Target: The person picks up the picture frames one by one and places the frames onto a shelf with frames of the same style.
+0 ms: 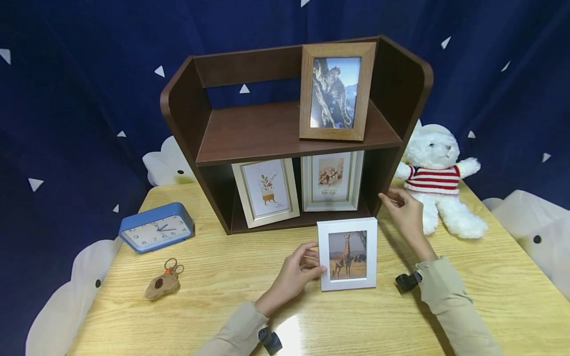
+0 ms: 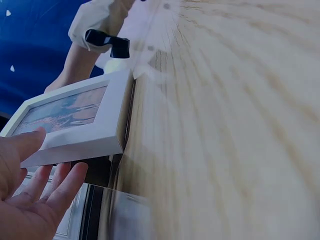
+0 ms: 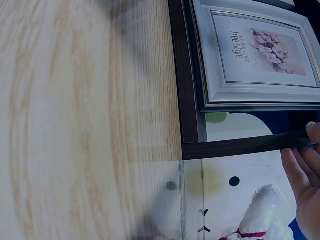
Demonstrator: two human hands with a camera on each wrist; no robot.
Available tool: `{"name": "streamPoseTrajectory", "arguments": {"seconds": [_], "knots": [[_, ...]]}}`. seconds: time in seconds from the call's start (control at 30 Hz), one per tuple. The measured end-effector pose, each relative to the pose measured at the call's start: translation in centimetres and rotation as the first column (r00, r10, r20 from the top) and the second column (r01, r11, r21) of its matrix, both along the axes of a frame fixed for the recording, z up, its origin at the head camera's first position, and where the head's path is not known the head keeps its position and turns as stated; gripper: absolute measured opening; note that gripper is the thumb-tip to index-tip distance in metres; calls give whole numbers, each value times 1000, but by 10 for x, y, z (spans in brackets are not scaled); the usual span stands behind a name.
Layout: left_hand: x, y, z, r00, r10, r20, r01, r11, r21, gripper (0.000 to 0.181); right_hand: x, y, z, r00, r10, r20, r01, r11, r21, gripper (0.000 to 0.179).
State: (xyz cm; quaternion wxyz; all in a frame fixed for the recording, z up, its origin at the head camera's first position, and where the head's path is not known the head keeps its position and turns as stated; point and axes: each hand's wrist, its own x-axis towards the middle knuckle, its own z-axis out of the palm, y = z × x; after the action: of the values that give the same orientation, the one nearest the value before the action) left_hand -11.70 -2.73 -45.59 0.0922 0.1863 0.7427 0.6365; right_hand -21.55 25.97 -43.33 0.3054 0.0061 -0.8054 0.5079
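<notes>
My left hand [image 1: 295, 272] holds a white photo frame [image 1: 348, 256] with a giraffe picture by its left edge, in front of the shelf. In the left wrist view, the thumb [image 2: 31, 142] lies on the frame's front and the other fingers are at its back. My right hand [image 1: 407, 215] pinches the front edge of the right side panel of a dark brown two-tier shelf [image 1: 254, 131]. On the upper tier stands a wooden photo frame [image 1: 308, 94] with a leopard picture. Below are a cream frame [image 1: 266, 190] with a plant print, tilted, and a silver-white frame [image 3: 240, 92] with a flower print.
A blue clock [image 1: 156, 227] stands left of the shelf, and a brown plush keychain [image 1: 164, 284] lies in front of it. Right of the shelf sits a white teddy bear [image 1: 434, 178] in a striped sweater. All are on a wood-grain table [image 1: 222, 277]; a dark blue curtain [image 1: 89, 99] hangs behind.
</notes>
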Motion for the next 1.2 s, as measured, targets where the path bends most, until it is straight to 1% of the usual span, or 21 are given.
{"name": "streamPoseTrajectory", "arguments": {"seconds": [0.33, 0.43, 0.57, 0.77, 0.97, 1.2], "knots": [[1, 2, 4, 1000, 26, -14, -27, 999, -45, 52, 1, -1, 3, 1000, -4, 9, 4, 1000, 19, 22], [1, 2, 5, 1000, 15, -3, -15, 999, -31, 54, 1, -1, 3, 1000, -5, 3, 5, 1000, 23, 22], [1, 2, 4, 1000, -6, 7, 7, 1000, -13, 57, 0, 0, 2, 1000, -6, 1, 6, 1000, 24, 22], [1, 3, 0, 1000, -5, -23, 5, 1000, -18, 56, 1, 0, 2, 1000, -7, 8, 7, 1000, 22, 22], [2, 3, 2, 1000, -6, -30, 6, 1000, -15, 55, 3, -1, 3, 1000, 4, 2, -4, 1000, 13, 23], [3, 2, 2, 998, -9, -67, 7, 999, -32, 53, 3, -1, 4, 1000, 1, 8, -1, 1000, 24, 22]]}}
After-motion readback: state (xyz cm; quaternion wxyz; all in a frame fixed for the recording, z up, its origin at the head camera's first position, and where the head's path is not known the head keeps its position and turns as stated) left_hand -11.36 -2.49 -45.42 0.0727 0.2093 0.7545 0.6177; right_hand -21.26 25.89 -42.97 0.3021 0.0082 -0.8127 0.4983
